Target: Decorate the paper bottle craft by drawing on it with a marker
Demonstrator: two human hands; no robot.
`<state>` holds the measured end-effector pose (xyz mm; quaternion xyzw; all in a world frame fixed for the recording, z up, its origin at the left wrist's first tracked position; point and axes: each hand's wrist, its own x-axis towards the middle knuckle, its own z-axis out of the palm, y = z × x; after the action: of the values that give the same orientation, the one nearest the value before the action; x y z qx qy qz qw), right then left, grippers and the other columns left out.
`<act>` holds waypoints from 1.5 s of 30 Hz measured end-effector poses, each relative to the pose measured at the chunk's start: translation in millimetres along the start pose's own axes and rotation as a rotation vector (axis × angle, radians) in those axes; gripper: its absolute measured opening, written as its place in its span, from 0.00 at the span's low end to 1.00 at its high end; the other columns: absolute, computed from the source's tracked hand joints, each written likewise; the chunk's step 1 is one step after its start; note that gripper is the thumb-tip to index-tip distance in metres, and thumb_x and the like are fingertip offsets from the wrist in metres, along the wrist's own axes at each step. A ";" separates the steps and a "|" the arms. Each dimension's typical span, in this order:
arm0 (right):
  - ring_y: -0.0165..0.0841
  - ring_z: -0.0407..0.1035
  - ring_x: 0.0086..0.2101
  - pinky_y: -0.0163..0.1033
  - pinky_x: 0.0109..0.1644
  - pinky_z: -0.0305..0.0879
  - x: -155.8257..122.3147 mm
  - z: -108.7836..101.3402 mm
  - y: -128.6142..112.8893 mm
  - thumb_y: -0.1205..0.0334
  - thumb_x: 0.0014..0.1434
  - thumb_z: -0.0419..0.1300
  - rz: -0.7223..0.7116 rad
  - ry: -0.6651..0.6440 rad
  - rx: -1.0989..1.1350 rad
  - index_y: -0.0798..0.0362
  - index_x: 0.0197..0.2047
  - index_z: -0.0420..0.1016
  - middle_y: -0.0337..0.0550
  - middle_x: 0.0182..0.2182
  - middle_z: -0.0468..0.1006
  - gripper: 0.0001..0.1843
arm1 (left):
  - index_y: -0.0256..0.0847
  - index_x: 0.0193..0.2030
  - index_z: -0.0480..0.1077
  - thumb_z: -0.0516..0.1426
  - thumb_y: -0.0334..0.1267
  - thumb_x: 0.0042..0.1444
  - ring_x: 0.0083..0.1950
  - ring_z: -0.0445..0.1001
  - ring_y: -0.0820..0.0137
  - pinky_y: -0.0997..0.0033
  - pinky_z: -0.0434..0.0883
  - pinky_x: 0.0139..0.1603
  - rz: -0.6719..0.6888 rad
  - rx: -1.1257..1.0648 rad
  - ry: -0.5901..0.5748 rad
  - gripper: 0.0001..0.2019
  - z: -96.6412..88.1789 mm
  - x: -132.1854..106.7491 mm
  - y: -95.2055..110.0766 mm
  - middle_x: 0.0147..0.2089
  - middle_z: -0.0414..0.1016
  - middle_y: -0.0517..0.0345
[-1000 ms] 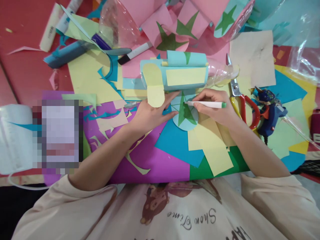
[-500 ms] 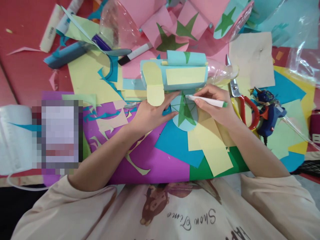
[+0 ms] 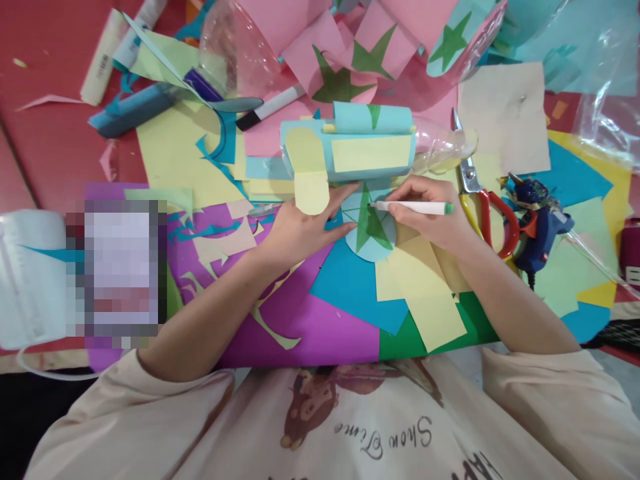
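My right hand is closed around a white marker with a green end. The marker's tip is at a green star, partly coloured in, on a rounded light-blue paper flap. My left hand lies with fingers spread, the fingertips at the flap's left edge. Just beyond both hands lies a plastic bottle wrapped in light-blue paper, with pale yellow pieces on it. One rounded yellow flap hangs over the back of my left hand.
Red-handled scissors and a blue glue gun lie at the right. Behind the bottle are a black-capped marker and pink paper with green stars. Coloured sheets and scraps cover the purple surface. A pixelated rectangle stands at the left.
The marker's tip has moved slightly down along the star, and the marker now lies more level. More green fills the star's middle. My left hand has stayed in place.
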<state>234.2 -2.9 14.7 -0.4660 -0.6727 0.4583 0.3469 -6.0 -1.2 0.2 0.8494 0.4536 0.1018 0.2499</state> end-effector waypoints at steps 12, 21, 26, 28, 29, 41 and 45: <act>0.26 0.65 0.26 0.34 0.27 0.57 -0.3 0.6 -0.8 0.61 0.57 0.64 -0.013 0.048 0.097 0.53 0.32 0.73 0.37 0.26 0.73 0.06 | 0.40 0.68 0.59 0.53 0.45 0.63 0.34 0.65 0.72 0.73 0.62 0.35 -0.004 0.005 0.005 0.28 -0.5 -0.5 2.4 0.38 0.70 0.57; 0.25 0.63 0.26 0.34 0.27 0.56 -0.5 0.9 2.7 0.59 0.58 0.64 -0.014 0.016 0.038 0.54 0.33 0.74 0.36 0.26 0.73 0.07 | 0.40 0.68 0.58 0.53 0.46 0.62 0.36 0.66 0.70 0.72 0.61 0.35 -0.009 0.010 -0.010 0.28 -0.9 0.4 1.6 0.38 0.70 0.56; 0.25 0.61 0.24 0.34 0.27 0.55 -0.4 -0.2 1.8 0.64 0.55 0.64 0.012 -0.001 0.010 0.55 0.29 0.72 0.35 0.24 0.72 0.05 | 0.40 0.69 0.57 0.52 0.45 0.63 0.35 0.65 0.71 0.72 0.61 0.35 -0.014 0.010 -0.022 0.29 -1.6 0.0 2.6 0.38 0.70 0.56; 0.24 0.60 0.24 0.34 0.27 0.55 -0.4 -0.4 1.1 0.67 0.54 0.64 0.019 -0.009 -0.007 0.54 0.28 0.72 0.35 0.23 0.71 0.04 | 0.40 0.69 0.57 0.52 0.46 0.63 0.34 0.64 0.71 0.72 0.61 0.35 -0.021 0.011 -0.026 0.29 -1.9 0.0 3.0 0.38 0.70 0.57; 0.24 0.60 0.24 0.34 0.27 0.55 -0.4 -0.4 0.8 0.68 0.53 0.63 0.018 -0.014 -0.011 0.54 0.28 0.72 0.35 0.23 0.71 0.04 | 0.40 0.69 0.57 0.52 0.46 0.63 0.34 0.64 0.71 0.72 0.61 0.35 -0.022 0.010 -0.025 0.29 -1.9 0.1 3.1 0.38 0.70 0.57; 0.27 0.64 0.26 0.35 0.27 0.57 -0.7 0.9 -0.5 0.59 0.57 0.64 0.019 0.047 0.055 0.52 0.32 0.73 0.37 0.26 0.73 0.07 | 0.40 0.68 0.59 0.52 0.46 0.62 0.34 0.66 0.71 0.72 0.63 0.35 -0.014 -0.010 0.002 0.29 -0.6 -0.5 2.7 0.37 0.71 0.57; 0.26 0.64 0.26 0.34 0.27 0.57 -0.8 1.2 1.8 0.59 0.57 0.64 0.022 0.038 0.040 0.53 0.32 0.73 0.37 0.26 0.73 0.07 | 0.41 0.68 0.59 0.53 0.46 0.62 0.34 0.66 0.71 0.72 0.63 0.36 -0.015 -0.010 0.010 0.28 -1.0 -0.1 2.6 0.37 0.71 0.57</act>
<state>234.0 -3.7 12.5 -0.4748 -0.6514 0.4667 0.3639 -4.5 -2.2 2.4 0.8442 0.4607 0.1066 0.2523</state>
